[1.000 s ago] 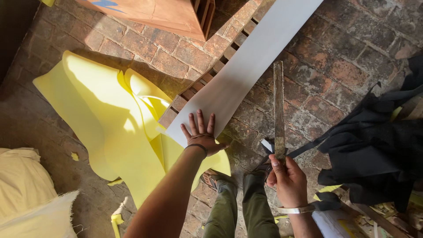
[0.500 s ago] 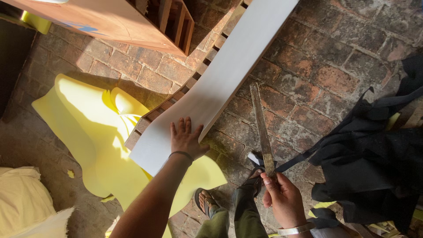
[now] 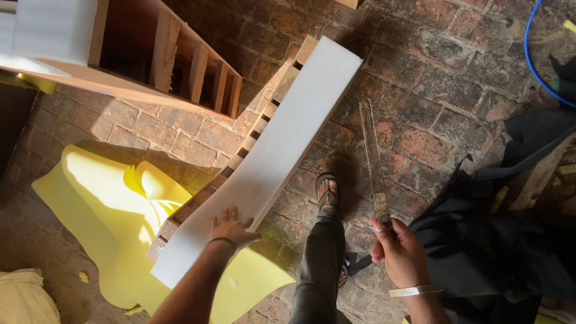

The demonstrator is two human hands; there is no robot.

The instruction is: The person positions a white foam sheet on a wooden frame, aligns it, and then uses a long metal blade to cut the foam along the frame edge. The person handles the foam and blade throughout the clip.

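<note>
My left hand (image 3: 231, 229) lies flat, fingers spread, on the near end of a long white foam strip (image 3: 276, 150). The strip rests on a slatted wooden frame (image 3: 264, 114) that runs diagonally up to the right. My right hand (image 3: 399, 252) grips the lower end of a long flat metal ruler (image 3: 373, 159), which points up and away over the brick floor. A bracelet sits on that wrist. My sandalled foot (image 3: 327, 193) stands between the strip and the ruler.
A yellow foam sheet (image 3: 102, 210) lies crumpled under the frame's near end. A wooden slatted box frame (image 3: 162, 60) stands at upper left. Black cloth (image 3: 510, 240) is heaped at right, with a blue hose (image 3: 531, 54) at the top right corner.
The view has swung upward along the strip, showing its far end. My left hand stays pressed on the white foam. The ruler has tilted left, and my foot has stepped forward.
</note>
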